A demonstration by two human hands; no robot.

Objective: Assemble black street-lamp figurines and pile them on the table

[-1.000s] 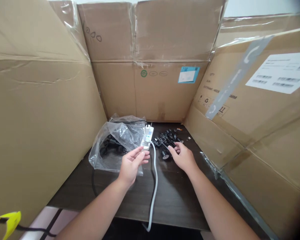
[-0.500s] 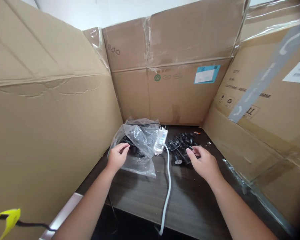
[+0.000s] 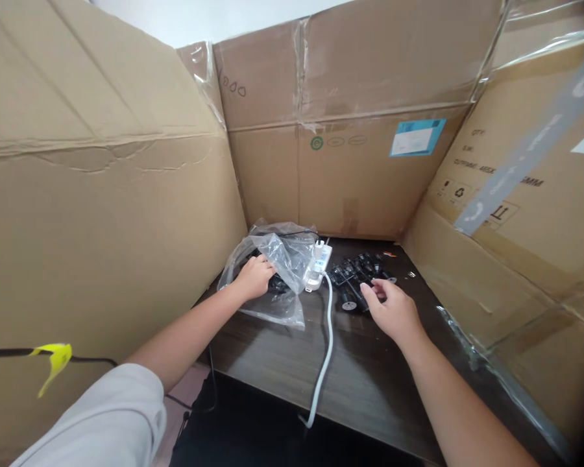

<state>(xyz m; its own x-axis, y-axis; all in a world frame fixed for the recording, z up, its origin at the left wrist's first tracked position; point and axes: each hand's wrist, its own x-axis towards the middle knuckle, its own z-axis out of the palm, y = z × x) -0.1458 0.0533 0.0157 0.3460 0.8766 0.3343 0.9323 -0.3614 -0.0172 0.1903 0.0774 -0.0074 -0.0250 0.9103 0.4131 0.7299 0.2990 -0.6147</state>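
Note:
My left hand reaches into the mouth of a clear plastic bag. Its fingers curl downward over the dark parts inside, with the fingertips out of sight; whatever they grip cannot be made out. Beyond the white power strip, my right hand hovers at the near edge of a pile of black plastic parts. Thumb and fingers are bent but a little apart there, and nothing shows between them. One black part with a pale round end lies just left of this hand.
A white power strip stands between bag and pile, and its thick white cord runs over the dark table and past its front edge. Cardboard walls close in three sides. A small orange item lies at the back right.
My left hand has moved forward and right, deeper into the bag. My right hand stays by the pile, its fingers now a bit apart. The camera view has shifted slightly.

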